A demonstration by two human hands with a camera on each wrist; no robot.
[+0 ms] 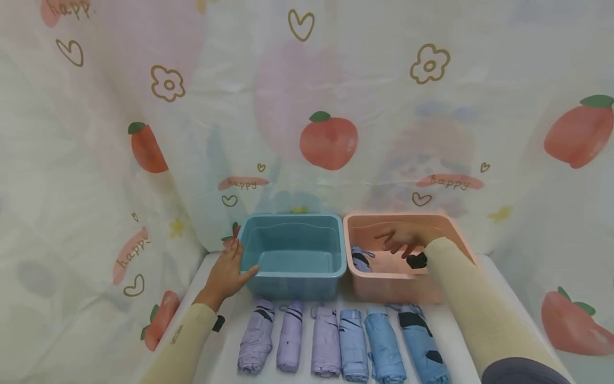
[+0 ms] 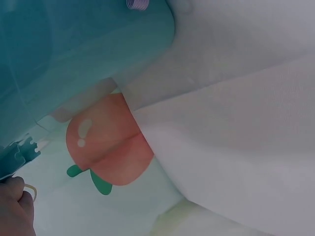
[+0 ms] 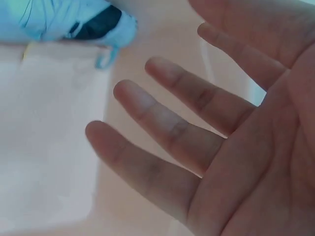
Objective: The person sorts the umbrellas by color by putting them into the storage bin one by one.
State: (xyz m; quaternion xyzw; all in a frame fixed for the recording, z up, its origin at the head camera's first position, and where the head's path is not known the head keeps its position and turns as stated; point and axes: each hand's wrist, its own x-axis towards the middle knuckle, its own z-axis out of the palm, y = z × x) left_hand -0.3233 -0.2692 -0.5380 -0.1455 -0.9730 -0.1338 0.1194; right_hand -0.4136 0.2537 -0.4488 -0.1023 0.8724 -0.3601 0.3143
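My right hand [image 1: 405, 237] is inside the peach plastic bin [image 1: 393, 281], fingers spread and apart, holding nothing. A folded blue-violet umbrella [image 1: 360, 260] with a black patch lies at that bin's left side; the right wrist view shows part of this umbrella [image 3: 93, 22] beyond the fingertips [image 3: 101, 135]. At the left, my left hand [image 1: 229, 274] rests on the rim of the blue bin [image 1: 292, 285], its fingers extended and the thumb at the front corner. Only a little of the left hand [image 2: 15, 206] appears in the left wrist view.
Several folded umbrellas lie in a row before the bins: lilac ones [image 1: 290, 338] at left, blue ones [image 1: 386, 344] at right, the rightmost umbrella [image 1: 424, 346] with black patches. Both bins stand side by side on a white table [image 1: 218, 362], against a fruit-printed curtain [image 1: 307, 80].
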